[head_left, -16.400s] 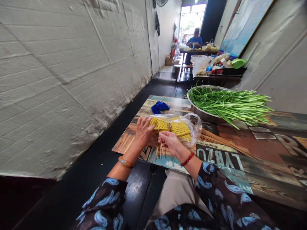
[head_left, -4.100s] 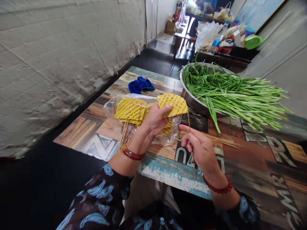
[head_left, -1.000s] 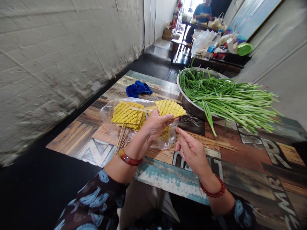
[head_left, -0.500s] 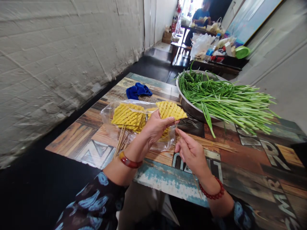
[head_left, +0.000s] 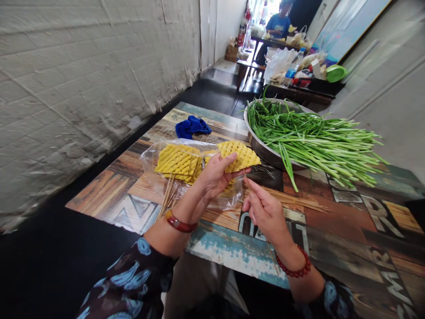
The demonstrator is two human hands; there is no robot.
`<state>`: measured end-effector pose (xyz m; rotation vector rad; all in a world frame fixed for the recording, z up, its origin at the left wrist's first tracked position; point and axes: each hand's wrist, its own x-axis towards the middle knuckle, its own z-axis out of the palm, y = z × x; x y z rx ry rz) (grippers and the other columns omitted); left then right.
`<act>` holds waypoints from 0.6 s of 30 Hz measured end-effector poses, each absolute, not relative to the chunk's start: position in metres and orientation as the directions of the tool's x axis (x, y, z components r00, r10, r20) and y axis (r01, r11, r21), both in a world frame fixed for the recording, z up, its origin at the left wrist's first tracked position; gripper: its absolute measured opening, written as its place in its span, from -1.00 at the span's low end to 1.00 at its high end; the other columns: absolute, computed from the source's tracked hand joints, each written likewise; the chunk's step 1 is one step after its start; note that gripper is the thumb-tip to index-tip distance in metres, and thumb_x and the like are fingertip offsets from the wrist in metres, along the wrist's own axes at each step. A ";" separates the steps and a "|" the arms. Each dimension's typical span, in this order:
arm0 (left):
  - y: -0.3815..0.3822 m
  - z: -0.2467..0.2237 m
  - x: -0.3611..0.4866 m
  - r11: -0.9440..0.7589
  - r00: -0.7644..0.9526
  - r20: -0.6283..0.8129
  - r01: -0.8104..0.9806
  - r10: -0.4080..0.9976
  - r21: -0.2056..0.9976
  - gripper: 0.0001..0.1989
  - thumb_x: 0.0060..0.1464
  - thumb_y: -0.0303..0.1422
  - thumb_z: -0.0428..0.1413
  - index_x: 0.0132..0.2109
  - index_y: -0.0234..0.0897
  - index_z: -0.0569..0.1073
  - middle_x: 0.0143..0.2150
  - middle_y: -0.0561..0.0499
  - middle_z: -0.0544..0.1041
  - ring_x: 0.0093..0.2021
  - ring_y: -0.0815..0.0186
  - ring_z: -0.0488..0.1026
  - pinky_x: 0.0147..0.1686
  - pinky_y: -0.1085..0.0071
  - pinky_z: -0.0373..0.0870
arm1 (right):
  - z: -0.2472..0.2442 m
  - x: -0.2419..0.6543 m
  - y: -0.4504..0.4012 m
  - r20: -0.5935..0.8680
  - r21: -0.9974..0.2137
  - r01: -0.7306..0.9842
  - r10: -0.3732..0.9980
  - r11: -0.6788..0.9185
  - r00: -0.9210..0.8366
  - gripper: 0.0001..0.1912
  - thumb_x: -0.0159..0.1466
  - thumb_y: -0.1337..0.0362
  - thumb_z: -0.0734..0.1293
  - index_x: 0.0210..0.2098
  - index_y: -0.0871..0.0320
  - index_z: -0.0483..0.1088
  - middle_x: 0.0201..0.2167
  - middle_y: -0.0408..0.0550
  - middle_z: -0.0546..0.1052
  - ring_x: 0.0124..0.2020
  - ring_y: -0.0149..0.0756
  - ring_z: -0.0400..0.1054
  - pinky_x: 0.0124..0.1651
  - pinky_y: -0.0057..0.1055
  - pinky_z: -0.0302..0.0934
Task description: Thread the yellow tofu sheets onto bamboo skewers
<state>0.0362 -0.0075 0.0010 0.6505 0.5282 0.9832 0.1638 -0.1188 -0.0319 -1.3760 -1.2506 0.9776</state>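
Note:
My left hand [head_left: 217, 176] is closed on a yellow lattice-cut slice [head_left: 239, 155], thumb on top and fingers beneath. It looks like a food sheet; I cannot tell which kind. My right hand [head_left: 264, 208] pinches a thin bamboo skewer [head_left: 272, 256], whose shaft runs down below the hand. The skewer's upper end is at the slice's lower edge; whether it is inside is unclear. Under my left hand, a clear plastic bag [head_left: 149, 153] holds more yellow slices [head_left: 177, 161]. Loose skewers [head_left: 168, 195] lie by my left wrist, and another bunch [head_left: 303, 201] lies right of my right hand.
A metal basin [head_left: 254, 139] heaped with long green chives [head_left: 318, 137] stands at the back right of the patterned table [head_left: 109, 181]. A blue cloth [head_left: 192, 127] lies at the back. Beyond, a person [head_left: 279, 25] sits by a cluttered table with a water bottle [head_left: 295, 62].
My left thumb has shifted up onto the face of the yellow slice, which has turned slightly toward me. My right hand with the skewer has barely moved.

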 end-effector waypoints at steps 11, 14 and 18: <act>-0.006 0.001 0.035 0.389 0.426 -0.138 -0.585 0.894 0.712 -0.72 -0.03 -0.40 0.31 -0.13 -0.36 0.52 -0.12 -0.13 0.63 -0.02 0.10 0.56 0.05 0.02 0.50 | -0.036 0.164 -0.120 0.068 -0.979 0.198 0.991 0.044 0.118 -0.51 0.40 0.16 0.19 0.22 0.27 0.37 -0.56 -0.20 0.45 -0.73 -0.54 0.11 -0.67 -0.54 0.01; -0.008 -0.002 0.037 0.332 0.421 -0.086 -0.558 0.903 0.760 -0.58 -0.21 -0.47 0.39 -0.12 -0.36 0.52 -0.11 -0.12 0.63 -0.05 0.13 0.57 0.04 0.11 0.49 | -0.036 0.164 -0.120 0.076 -0.975 0.217 0.990 0.049 0.117 -0.52 0.40 0.17 0.18 0.21 0.26 0.38 -0.57 -0.19 0.45 -0.72 -0.54 0.11 -0.66 -0.54 0.02; -0.009 -0.003 0.038 0.291 0.408 -0.058 -0.536 0.911 0.792 -0.57 -0.24 -0.45 0.41 -0.14 -0.36 0.54 -0.15 -0.09 0.62 -0.17 0.23 0.57 -0.08 0.26 0.50 | -0.036 0.165 -0.120 0.070 -0.977 0.211 0.991 0.045 0.114 -0.52 0.41 0.18 0.18 0.22 0.26 0.37 -0.56 -0.20 0.45 -0.73 -0.55 0.11 -0.66 -0.54 0.02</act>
